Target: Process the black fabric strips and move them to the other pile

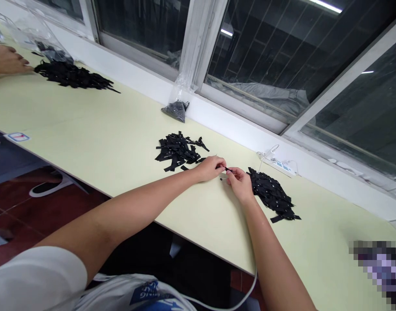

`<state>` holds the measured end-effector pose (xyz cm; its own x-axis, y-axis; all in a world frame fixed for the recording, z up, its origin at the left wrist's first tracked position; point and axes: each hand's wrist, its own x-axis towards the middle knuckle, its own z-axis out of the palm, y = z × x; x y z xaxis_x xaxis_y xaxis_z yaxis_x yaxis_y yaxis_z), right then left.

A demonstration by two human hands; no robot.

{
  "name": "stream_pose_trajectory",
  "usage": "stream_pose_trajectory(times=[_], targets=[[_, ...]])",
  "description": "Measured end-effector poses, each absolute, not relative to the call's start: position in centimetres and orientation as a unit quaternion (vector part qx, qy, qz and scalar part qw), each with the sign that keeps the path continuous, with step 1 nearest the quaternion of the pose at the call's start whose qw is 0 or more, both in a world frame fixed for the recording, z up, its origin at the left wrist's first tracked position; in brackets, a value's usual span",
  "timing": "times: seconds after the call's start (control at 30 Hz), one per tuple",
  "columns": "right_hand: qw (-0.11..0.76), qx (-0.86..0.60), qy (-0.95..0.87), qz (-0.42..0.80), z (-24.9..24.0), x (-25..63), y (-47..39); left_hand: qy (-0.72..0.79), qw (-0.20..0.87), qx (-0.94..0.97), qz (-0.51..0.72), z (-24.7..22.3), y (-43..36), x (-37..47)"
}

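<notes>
Between my two hands is a short black fabric strip [228, 169]. My left hand [211, 168] pinches its left end, and my right hand [239, 181] grips the other end, fingers closed. A small dark ring-like piece [221, 179] lies on the table just below the fingertips. Left of my left hand spreads a loose pile of black strips [178, 149], some with small shiny spots. Right beside my right hand sits a denser heap of black strips [272, 194], dotted with small light pieces. The fingers partly hide the held strip.
A clear bag of dark small parts [176, 110] leans by the window sill. A white power strip [278, 165] lies along the wall. At far left, another person's hand [6, 60] touches a black pile [71, 77]. A white cable [230, 307] hangs near the front edge.
</notes>
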<state>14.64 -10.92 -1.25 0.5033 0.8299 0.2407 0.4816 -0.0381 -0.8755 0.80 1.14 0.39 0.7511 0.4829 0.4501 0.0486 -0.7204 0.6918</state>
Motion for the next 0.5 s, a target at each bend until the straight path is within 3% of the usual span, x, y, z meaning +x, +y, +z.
stream_pose_trajectory(times=[0.23,0.5], targets=[[0.315,-0.736,-0.597,0.055,-0.58,13.98,-11.54,0.169,0.325,0.859,0.357,0.53,1.69,0.66],[0.257,-0.753,-0.605,0.031,-0.52,14.02,-11.28,0.168,0.323,0.865,0.344,0.26,1.75,0.71]])
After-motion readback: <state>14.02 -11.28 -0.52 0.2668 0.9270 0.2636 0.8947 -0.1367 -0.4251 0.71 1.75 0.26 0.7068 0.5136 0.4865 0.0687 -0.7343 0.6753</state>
